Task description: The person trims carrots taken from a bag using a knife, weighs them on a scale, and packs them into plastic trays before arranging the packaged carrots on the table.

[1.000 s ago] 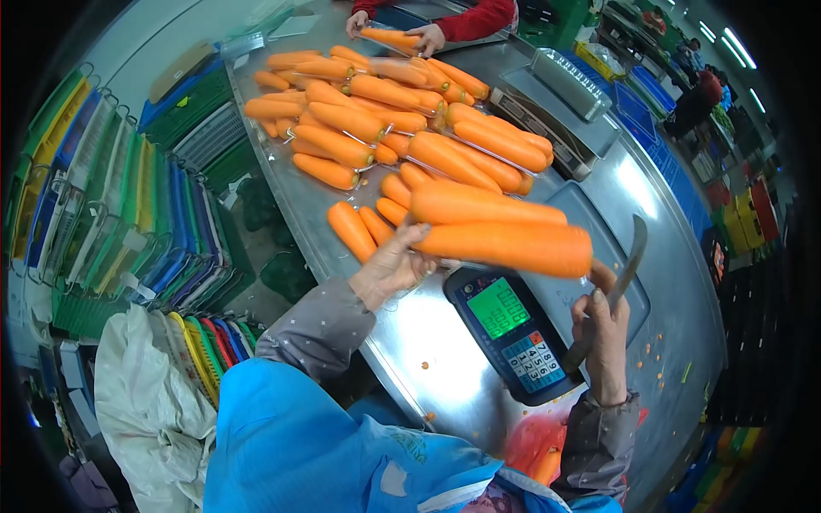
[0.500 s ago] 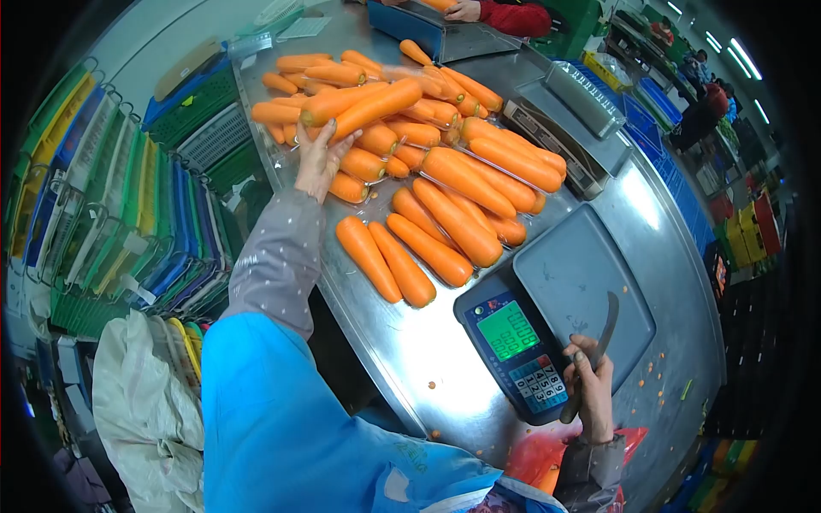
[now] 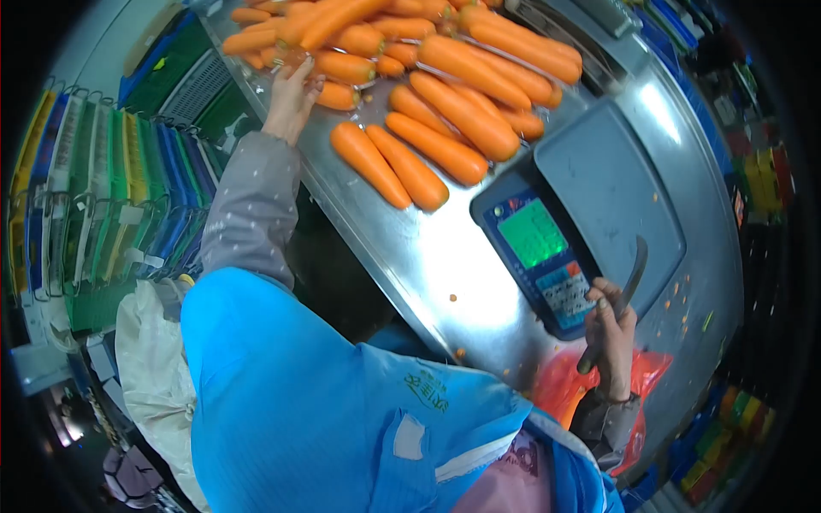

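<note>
My left hand [image 3: 293, 96] is at the near left edge of a pile of carrots [image 3: 363, 38], fingers apart and fingertips by the carrots at that side. Some carrots there lie in clear plastic packs. Nearer me, two loose carrots [image 3: 407, 168] lie side by side on the steel table [image 3: 428, 248]. My right hand [image 3: 611, 338] is closed round a knife with a curved dark blade [image 3: 636, 272]; the handle end sticks out below the hand. That hand is over the keypad edge of a digital scale [image 3: 611, 184] with a lit green display.
A red plastic bag [image 3: 556, 380] with something orange inside is by my right wrist. Stacked coloured crates [image 3: 128, 179] stand left of the table, with a pale sack [image 3: 150, 342] below them. Small orange scraps dot the table.
The view has tipped downward, so the table and carrots sit higher in the frame. My left hand has drawn back slightly from the top carrots. My right hand keeps the knife.
</note>
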`<state>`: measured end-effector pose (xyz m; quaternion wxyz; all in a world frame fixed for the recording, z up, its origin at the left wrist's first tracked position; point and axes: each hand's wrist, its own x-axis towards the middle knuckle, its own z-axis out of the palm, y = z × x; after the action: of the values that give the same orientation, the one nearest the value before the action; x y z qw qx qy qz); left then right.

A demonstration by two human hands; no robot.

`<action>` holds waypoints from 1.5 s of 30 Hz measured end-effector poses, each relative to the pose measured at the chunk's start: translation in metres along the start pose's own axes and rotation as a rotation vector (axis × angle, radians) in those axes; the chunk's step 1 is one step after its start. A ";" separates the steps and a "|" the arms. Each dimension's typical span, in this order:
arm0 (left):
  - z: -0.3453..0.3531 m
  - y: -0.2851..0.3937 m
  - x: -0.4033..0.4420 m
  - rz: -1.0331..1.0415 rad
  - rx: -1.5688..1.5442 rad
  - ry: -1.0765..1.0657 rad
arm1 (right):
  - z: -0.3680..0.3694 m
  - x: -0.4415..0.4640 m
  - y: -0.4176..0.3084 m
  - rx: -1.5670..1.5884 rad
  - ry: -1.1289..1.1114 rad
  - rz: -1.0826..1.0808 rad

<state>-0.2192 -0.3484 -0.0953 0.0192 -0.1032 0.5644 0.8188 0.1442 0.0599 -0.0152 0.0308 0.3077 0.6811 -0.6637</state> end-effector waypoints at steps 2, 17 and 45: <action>0.019 -0.012 -0.048 0.067 0.060 0.036 | 0.000 -0.011 0.000 -0.017 0.023 -0.006; 0.117 -0.080 -0.222 -0.051 0.584 -0.837 | -0.050 -0.120 0.086 0.200 0.275 0.110; 0.301 -0.222 -0.504 1.357 0.682 -2.052 | -0.125 -0.213 0.221 -0.532 0.691 0.068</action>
<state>0.2625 0.0539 -0.1011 0.0497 0.8919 0.4108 0.1826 0.4644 0.0794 -0.0998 -0.0990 0.5154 0.7881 -0.3217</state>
